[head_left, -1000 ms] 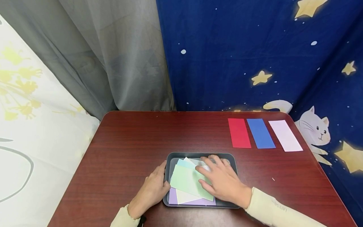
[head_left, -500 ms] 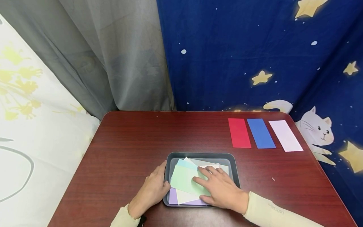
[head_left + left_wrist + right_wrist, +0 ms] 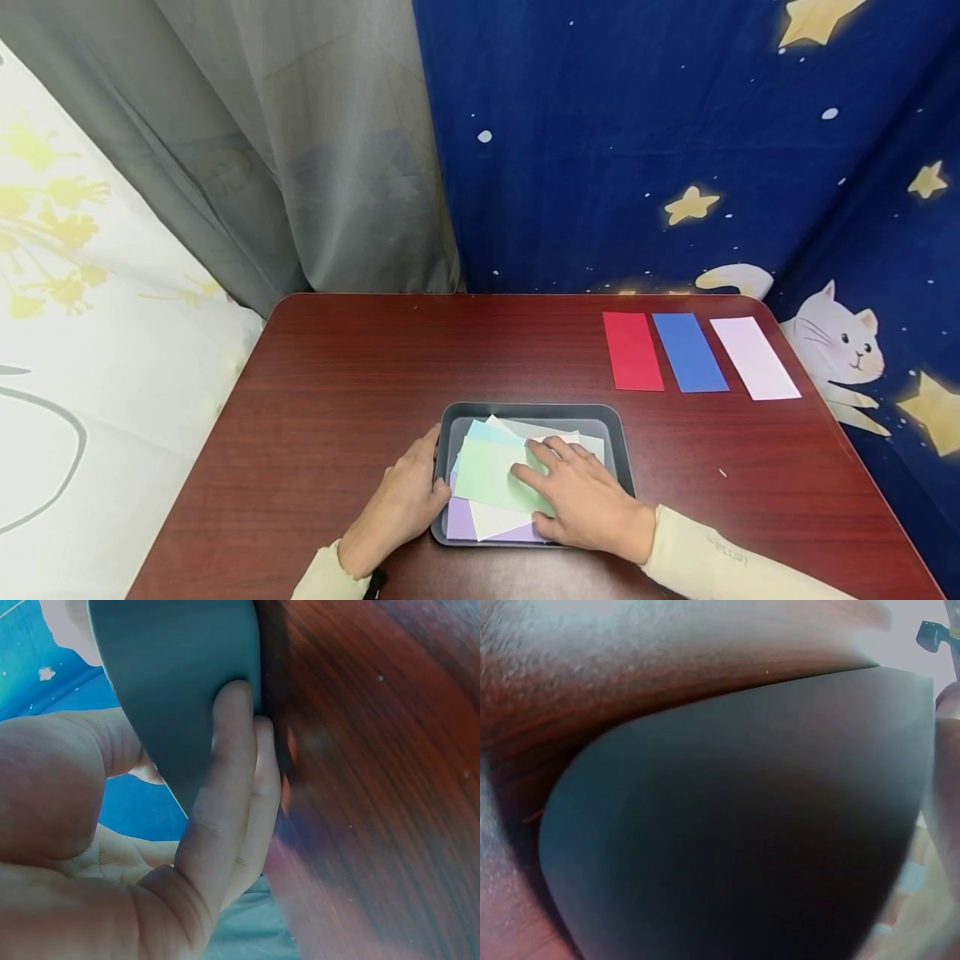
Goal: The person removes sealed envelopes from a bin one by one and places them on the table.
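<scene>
A dark grey tray (image 3: 617,429) holds a loose, overlapping pile of paper cards. On top lies a pale green card (image 3: 487,475), over a light blue card (image 3: 489,432), a cream card (image 3: 495,522) and a purple card (image 3: 460,521). My left hand (image 3: 403,493) grips the tray's left side; in the left wrist view its fingers (image 3: 234,742) press the outer wall (image 3: 169,660) and the thumb is at the rim. With fingers spread, my right hand (image 3: 588,504) rests on the green card and covers its right part. The tray's outer wall (image 3: 742,802) fills most of the right wrist view.
Three cards lie in a row at the table's far right: a red card (image 3: 633,352), a blue card (image 3: 690,352) and a pale pink card (image 3: 755,358). A tiny white scrap (image 3: 722,472) lies right of the tray. Curtains (image 3: 360,150) hang behind the table (image 3: 337,367).
My right hand has come down and toward me over the pile, uncovering cards at the back right. The green and cream cards have slid slightly right. My left hand stays put.
</scene>
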Available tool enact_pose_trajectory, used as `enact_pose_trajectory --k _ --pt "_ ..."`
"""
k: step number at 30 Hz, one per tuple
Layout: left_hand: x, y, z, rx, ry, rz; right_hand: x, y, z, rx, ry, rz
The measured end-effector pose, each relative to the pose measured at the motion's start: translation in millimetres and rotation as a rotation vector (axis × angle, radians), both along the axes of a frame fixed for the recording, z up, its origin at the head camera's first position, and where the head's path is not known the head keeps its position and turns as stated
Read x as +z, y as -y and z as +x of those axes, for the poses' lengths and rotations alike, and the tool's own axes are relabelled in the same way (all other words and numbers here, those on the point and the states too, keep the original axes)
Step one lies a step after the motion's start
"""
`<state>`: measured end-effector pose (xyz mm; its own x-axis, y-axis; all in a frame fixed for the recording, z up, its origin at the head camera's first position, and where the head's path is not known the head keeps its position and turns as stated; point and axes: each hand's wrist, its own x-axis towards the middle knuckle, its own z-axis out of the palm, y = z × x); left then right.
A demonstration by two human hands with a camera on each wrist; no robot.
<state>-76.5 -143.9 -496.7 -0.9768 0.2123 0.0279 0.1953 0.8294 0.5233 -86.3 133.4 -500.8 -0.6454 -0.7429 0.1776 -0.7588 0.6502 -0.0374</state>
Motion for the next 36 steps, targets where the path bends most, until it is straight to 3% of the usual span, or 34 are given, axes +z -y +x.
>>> enact_pose_trajectory --k 8,21,36 --pt "-1.7 0 0.2 0.009 -0.006 -0.014 4.8 -3 -2.2 -0.016 0.023 0.016" --pt "-3.6 0 0.8 0.012 -0.019 -0.015 11.8 -19 -9.2 -0.050 -0.046 -0.023" --pt "-2.8 -1 0.4 0.016 -0.008 -0.020 22.4 -55 -7.8 -0.254 -0.057 -0.064"
